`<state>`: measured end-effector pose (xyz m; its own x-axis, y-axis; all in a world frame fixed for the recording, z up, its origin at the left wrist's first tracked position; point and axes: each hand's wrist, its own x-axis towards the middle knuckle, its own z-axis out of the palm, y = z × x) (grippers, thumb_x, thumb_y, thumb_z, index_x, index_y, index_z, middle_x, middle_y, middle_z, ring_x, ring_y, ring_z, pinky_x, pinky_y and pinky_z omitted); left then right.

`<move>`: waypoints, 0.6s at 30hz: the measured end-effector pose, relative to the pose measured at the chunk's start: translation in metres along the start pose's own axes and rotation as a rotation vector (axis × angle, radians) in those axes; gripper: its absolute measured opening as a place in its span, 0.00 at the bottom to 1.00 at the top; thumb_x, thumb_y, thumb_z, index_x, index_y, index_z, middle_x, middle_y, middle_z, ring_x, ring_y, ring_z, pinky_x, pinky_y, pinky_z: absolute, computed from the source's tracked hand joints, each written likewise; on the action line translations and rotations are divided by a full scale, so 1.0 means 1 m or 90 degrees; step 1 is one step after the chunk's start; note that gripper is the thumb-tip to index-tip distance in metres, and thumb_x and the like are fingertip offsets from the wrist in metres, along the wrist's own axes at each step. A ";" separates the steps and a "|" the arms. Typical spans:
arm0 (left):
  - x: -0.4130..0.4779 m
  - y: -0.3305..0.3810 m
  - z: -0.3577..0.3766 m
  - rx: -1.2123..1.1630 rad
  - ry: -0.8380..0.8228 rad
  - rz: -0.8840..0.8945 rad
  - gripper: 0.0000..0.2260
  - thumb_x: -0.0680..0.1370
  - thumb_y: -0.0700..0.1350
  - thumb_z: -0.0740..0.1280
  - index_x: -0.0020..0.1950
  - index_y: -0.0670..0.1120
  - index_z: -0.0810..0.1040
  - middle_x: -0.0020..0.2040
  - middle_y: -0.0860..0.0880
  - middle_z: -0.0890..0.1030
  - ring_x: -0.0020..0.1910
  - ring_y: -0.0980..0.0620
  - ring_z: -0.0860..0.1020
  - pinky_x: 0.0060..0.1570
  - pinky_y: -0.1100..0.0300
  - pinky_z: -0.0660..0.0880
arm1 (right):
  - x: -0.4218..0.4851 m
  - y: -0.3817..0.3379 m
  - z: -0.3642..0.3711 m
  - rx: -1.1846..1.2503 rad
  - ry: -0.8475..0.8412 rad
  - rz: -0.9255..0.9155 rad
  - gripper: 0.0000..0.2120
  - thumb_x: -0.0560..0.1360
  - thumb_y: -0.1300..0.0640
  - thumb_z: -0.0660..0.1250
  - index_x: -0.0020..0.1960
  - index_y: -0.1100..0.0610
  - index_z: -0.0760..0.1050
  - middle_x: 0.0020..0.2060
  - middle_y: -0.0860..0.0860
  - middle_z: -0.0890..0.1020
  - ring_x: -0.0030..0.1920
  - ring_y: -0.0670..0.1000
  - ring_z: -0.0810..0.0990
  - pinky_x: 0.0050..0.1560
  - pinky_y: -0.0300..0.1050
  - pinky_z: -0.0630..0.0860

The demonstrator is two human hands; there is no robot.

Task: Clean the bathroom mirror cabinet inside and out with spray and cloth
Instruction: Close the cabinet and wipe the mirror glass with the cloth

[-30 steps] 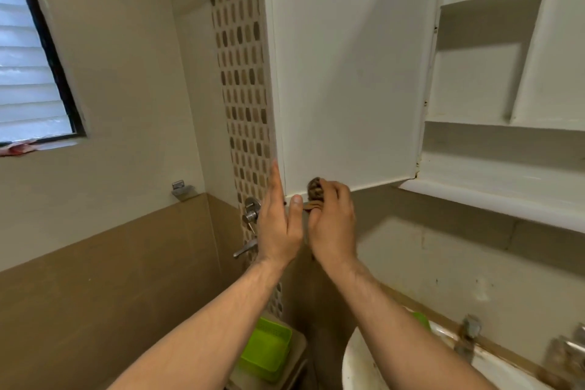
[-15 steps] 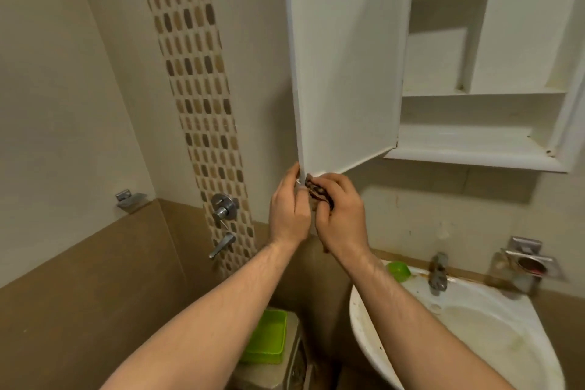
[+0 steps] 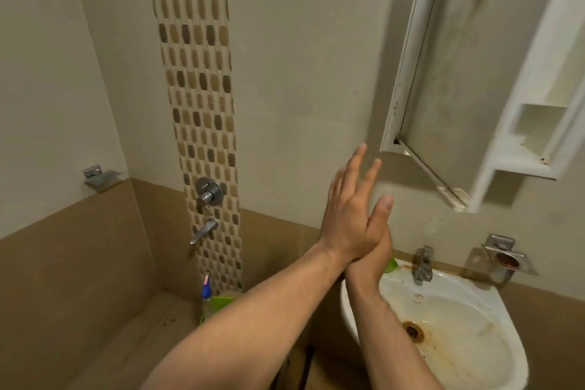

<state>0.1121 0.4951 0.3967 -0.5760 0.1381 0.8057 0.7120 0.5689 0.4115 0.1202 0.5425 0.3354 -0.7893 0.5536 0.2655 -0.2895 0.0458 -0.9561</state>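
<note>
The white mirror cabinet hangs at the upper right. Its door (image 3: 456, 73) is swung most of the way over the cabinet body, showing a smeared, spotted mirror face. Small open side shelves (image 3: 531, 130) sit on its right. My left hand (image 3: 349, 212) is raised below the door's lower left corner, fingers straight and spread, touching nothing. My right hand (image 3: 376, 244) is just behind it and mostly hidden; only one upright digit and the heel show. No cloth is visible. A spray bottle (image 3: 206, 291) with a blue cap stands low by the tiled strip.
A stained white washbasin (image 3: 459, 336) with a tap (image 3: 422, 263) sits below the cabinet. A metal holder (image 3: 506, 258) is on the wall to its right. A shower mixer (image 3: 207, 191) and a wall soap dish (image 3: 101, 179) are left. A green bin (image 3: 223, 302) stands beside the spray bottle.
The door has swung from wide open to nearly closed, now showing its mirror side. Both hands left its lower edge and dropped; the left hand opened. The brown cloth has gone out of sight.
</note>
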 end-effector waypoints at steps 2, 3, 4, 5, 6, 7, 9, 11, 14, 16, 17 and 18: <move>0.008 -0.008 -0.001 -0.004 0.000 0.001 0.28 0.82 0.54 0.55 0.81 0.43 0.65 0.85 0.46 0.54 0.83 0.51 0.53 0.79 0.41 0.57 | 0.012 -0.005 0.001 -0.061 0.007 -0.047 0.09 0.83 0.53 0.62 0.48 0.55 0.78 0.45 0.53 0.83 0.45 0.52 0.81 0.44 0.46 0.76; 0.011 -0.013 0.000 -0.003 -0.004 0.011 0.28 0.82 0.54 0.55 0.81 0.43 0.65 0.85 0.46 0.54 0.83 0.51 0.54 0.78 0.41 0.58 | 0.021 -0.008 0.001 -0.074 0.011 -0.055 0.08 0.82 0.53 0.63 0.52 0.55 0.79 0.47 0.53 0.83 0.48 0.52 0.82 0.47 0.48 0.78; 0.016 -0.020 0.001 -0.011 -0.009 0.015 0.28 0.82 0.53 0.55 0.81 0.43 0.65 0.85 0.46 0.55 0.83 0.51 0.54 0.78 0.42 0.58 | 0.030 -0.011 0.002 -0.077 0.018 -0.059 0.08 0.82 0.53 0.65 0.54 0.55 0.80 0.49 0.53 0.83 0.50 0.53 0.82 0.50 0.50 0.79; 0.023 -0.026 0.005 -0.024 -0.013 0.013 0.28 0.82 0.53 0.56 0.81 0.44 0.65 0.85 0.47 0.55 0.83 0.52 0.54 0.78 0.42 0.58 | 0.042 -0.014 0.004 -0.076 0.033 -0.068 0.08 0.81 0.54 0.66 0.57 0.56 0.80 0.51 0.53 0.83 0.52 0.53 0.82 0.53 0.51 0.79; 0.029 -0.030 0.008 -0.027 -0.016 0.007 0.27 0.82 0.52 0.56 0.81 0.44 0.65 0.85 0.47 0.55 0.83 0.52 0.54 0.78 0.42 0.58 | 0.053 -0.018 0.003 -0.069 0.044 -0.075 0.08 0.80 0.56 0.67 0.58 0.56 0.79 0.53 0.53 0.83 0.54 0.52 0.81 0.56 0.51 0.79; 0.033 -0.033 0.011 -0.023 -0.021 0.002 0.27 0.83 0.52 0.57 0.81 0.44 0.65 0.85 0.48 0.55 0.83 0.52 0.54 0.78 0.42 0.58 | 0.062 -0.024 0.003 -0.068 0.057 -0.085 0.09 0.79 0.59 0.68 0.59 0.56 0.79 0.54 0.53 0.83 0.55 0.51 0.81 0.57 0.49 0.79; 0.045 -0.043 0.021 -0.024 -0.044 0.009 0.27 0.83 0.51 0.57 0.81 0.45 0.65 0.85 0.48 0.55 0.83 0.53 0.54 0.79 0.43 0.58 | 0.084 -0.031 0.004 -0.076 0.101 -0.111 0.13 0.76 0.65 0.68 0.59 0.56 0.80 0.55 0.52 0.82 0.54 0.49 0.80 0.59 0.46 0.77; 0.060 -0.056 0.031 -0.019 -0.057 0.027 0.26 0.83 0.52 0.56 0.81 0.45 0.65 0.84 0.48 0.56 0.83 0.52 0.54 0.80 0.45 0.57 | 0.108 -0.038 0.007 -0.083 0.134 -0.125 0.17 0.74 0.69 0.65 0.59 0.55 0.79 0.55 0.52 0.82 0.54 0.48 0.79 0.60 0.45 0.77; 0.083 -0.073 0.045 -0.003 -0.078 0.037 0.26 0.84 0.53 0.55 0.81 0.46 0.64 0.84 0.49 0.57 0.83 0.53 0.54 0.81 0.49 0.54 | 0.138 -0.043 0.010 -0.075 0.153 -0.144 0.20 0.73 0.70 0.63 0.60 0.56 0.79 0.56 0.52 0.81 0.57 0.50 0.80 0.62 0.46 0.77; 0.101 -0.083 0.056 0.008 -0.096 0.046 0.26 0.84 0.53 0.55 0.82 0.47 0.63 0.84 0.50 0.57 0.83 0.54 0.53 0.81 0.52 0.51 | 0.157 -0.046 0.015 -0.073 0.172 -0.160 0.20 0.73 0.70 0.62 0.59 0.55 0.79 0.56 0.51 0.81 0.57 0.50 0.79 0.63 0.47 0.76; 0.110 -0.087 0.061 0.016 -0.103 0.053 0.26 0.84 0.53 0.56 0.82 0.48 0.63 0.84 0.51 0.57 0.83 0.54 0.53 0.81 0.53 0.51 | 0.165 -0.048 0.017 -0.069 0.179 -0.164 0.19 0.73 0.70 0.62 0.59 0.53 0.78 0.55 0.51 0.81 0.57 0.50 0.79 0.63 0.47 0.76; 0.117 -0.092 0.065 0.021 -0.106 0.057 0.26 0.84 0.54 0.55 0.82 0.48 0.62 0.84 0.51 0.57 0.83 0.54 0.53 0.81 0.53 0.51 | 0.172 -0.048 0.020 -0.065 0.179 -0.168 0.20 0.73 0.70 0.62 0.58 0.52 0.78 0.55 0.50 0.81 0.57 0.49 0.79 0.63 0.47 0.77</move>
<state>-0.0468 0.5121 0.4256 -0.5715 0.3200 0.7557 0.7515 0.5739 0.3253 -0.0126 0.6190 0.4291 -0.5118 0.7169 0.4734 -0.3961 0.2921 -0.8705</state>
